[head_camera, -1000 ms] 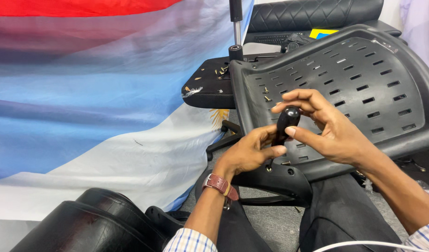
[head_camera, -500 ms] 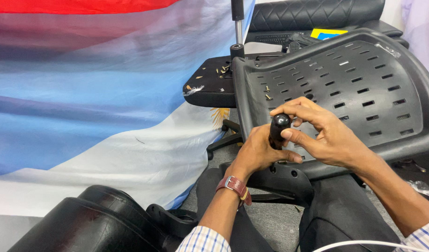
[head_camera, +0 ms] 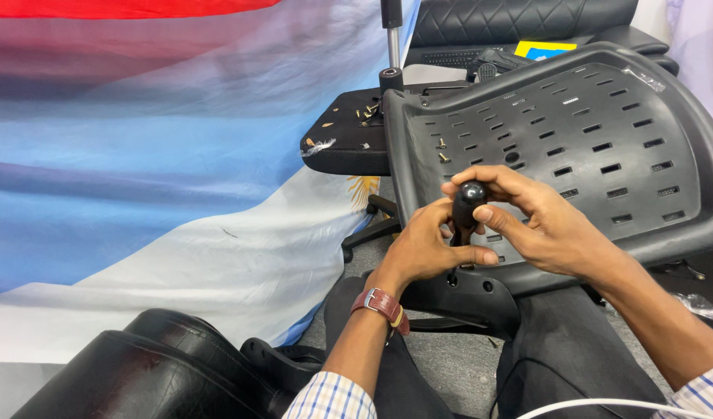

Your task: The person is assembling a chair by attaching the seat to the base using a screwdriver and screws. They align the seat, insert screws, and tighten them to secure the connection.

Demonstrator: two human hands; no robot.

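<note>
**A:** What is at the centre of the view?

**B:** A small black tool with a rounded knob top [head_camera: 468, 203], held upright over the near edge of a black plastic seat shell [head_camera: 605, 147]. Its lower end points down at the shell's rim, but the tip is hidden behind the fingers, so I cannot tell what it meets.

**A:** How do the hands hold it?

**B:** The right hand [head_camera: 546, 225] curls over the knob, fingers bent around the top and thumb pressed to its side. The left hand [head_camera: 418, 248], with a red-strapped wristwatch [head_camera: 381, 304], is closed around the lower shaft, fingers pinching it from below.

**A:** What surrounds them?

**B:** The slotted shell leans across the person's lap. Behind it stands a black padded stool seat [head_camera: 342, 140] with small loose screws [head_camera: 368, 115] scattered on it, and a few more lying on the shell. A blue and white cloth [head_camera: 162, 171] hangs at the left, a black leather cushion [head_camera: 131, 372] lies at the lower left, and a white cable [head_camera: 605, 405] crosses the bottom edge.

**A:** What might go wrong from here?

**B:** In my judgement, the tool could slip off its seat if it tilts, jabbing the left fingers beneath. The shell rests only on the lap, so hard pressure could rock it and spill the loose screws onto the floor.
</note>
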